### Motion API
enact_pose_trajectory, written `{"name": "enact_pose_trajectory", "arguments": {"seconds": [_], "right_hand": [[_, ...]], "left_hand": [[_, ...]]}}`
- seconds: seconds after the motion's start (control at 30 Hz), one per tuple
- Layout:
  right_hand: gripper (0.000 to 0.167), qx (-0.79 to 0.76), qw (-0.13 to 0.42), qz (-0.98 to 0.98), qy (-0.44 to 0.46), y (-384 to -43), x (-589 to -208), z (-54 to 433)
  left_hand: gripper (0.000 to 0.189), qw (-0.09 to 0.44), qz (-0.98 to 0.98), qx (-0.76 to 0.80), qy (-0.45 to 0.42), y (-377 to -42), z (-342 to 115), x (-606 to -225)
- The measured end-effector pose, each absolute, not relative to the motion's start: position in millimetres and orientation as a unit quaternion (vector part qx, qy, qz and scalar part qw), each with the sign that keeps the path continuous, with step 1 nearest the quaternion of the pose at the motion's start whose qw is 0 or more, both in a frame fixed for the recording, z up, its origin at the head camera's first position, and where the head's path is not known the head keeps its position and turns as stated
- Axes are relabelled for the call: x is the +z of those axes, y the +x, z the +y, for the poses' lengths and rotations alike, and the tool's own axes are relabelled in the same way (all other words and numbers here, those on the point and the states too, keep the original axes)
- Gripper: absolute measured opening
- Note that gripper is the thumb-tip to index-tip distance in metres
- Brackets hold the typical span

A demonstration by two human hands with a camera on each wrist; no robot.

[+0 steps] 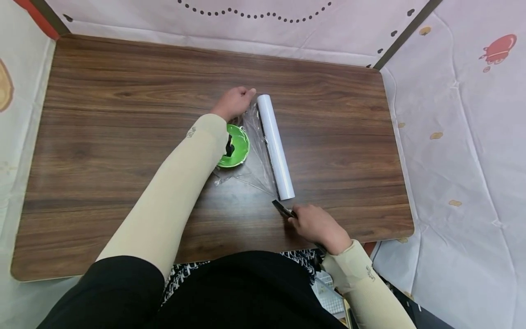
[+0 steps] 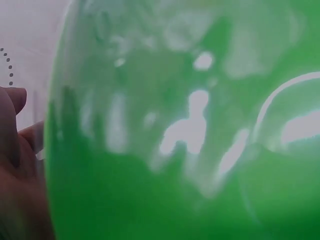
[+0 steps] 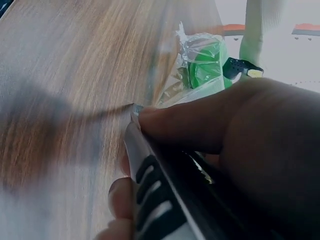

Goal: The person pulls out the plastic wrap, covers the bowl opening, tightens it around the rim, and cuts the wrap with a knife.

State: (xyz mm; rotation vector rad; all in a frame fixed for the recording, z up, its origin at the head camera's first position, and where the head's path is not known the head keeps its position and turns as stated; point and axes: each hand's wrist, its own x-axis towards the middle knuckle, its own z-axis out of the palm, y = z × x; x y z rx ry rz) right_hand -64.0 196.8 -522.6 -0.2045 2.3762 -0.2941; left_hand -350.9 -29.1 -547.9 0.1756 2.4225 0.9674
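A glossy green bowl (image 1: 238,146) stands on the table, partly hidden by the left forearm. Clear cling film (image 1: 259,160) lies around it and runs to a long white roll (image 1: 274,146) on its right. Up by the roll's far end, my left hand (image 1: 235,103) pinches the film's edge, thumb against curled fingers. The bowl's shiny side (image 2: 125,175) fills most of the left wrist view. My right hand (image 1: 318,226) grips a dark utility knife (image 3: 160,195), its tip pointing at the roll's near end. In the right wrist view the thumb presses along the knife's top near the tip.
The brown wood-grain table (image 1: 123,151) has its front edge against the person's body. White printed sheets (image 1: 464,137) hang behind it and on both sides. A black strap with a small camera (image 3: 242,67) sits on the left wrist.
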Motion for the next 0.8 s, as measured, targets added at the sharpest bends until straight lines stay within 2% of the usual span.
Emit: {"name": "enact_pose_trajectory", "arguments": {"seconds": [0.37, 0.6, 0.8], "right_hand": [[0.022, -0.187, 0.336, 0.914, -0.129, -76.8, -506.2, 209.6], [0.031, -0.295, 0.287, 0.909, -0.064, -93.8, -486.2, 215.6], [0.043, -0.310, 0.229, 0.922, -0.019, -108.9, -474.7, 215.5]], "left_hand": [[0.074, 0.242, 0.903, 0.346, 0.078, -347.6, -45.9, -528.2], [0.070, 0.223, 0.902, 0.354, 0.105, -337.6, -53.1, -518.5], [0.064, 0.198, 0.893, 0.375, 0.153, -322.9, -62.3, -521.3]]}}
